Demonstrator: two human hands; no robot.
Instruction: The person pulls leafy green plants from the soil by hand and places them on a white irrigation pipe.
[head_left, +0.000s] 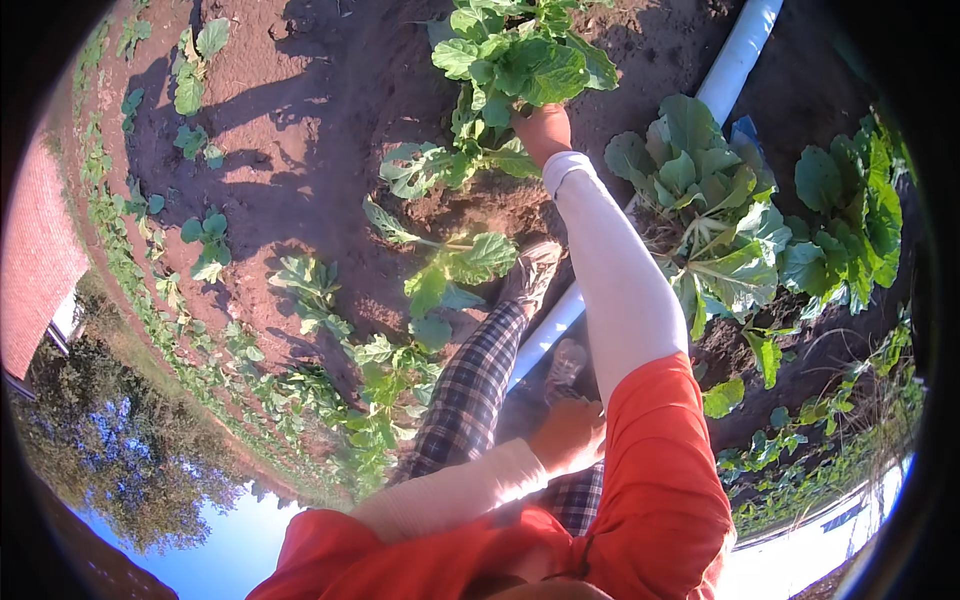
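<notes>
My right hand (543, 133) reaches forward to the base of a large leafy green plant (536, 67). Its fingers are curled in at the stems, partly hidden under the leaves. Several of that plant's broad leaves have holes. Close to my body, my left hand (571, 435) is bent with its fingers curled, beside my plaid trouser leg (472, 382). Whether it holds anything is hidden. To the right of my right forearm, a heap of leafy greens (694, 187) lies against a white pipe (739, 56), with pale stem ends showing.
Smaller leafy plants (461, 270) grow in the brown soil (330, 165) around my shoe (536, 270). More greens (844, 217) are at the right. Crop rows (202, 337) curve along the left, near a tiled roof (41, 247) and a tree (112, 450).
</notes>
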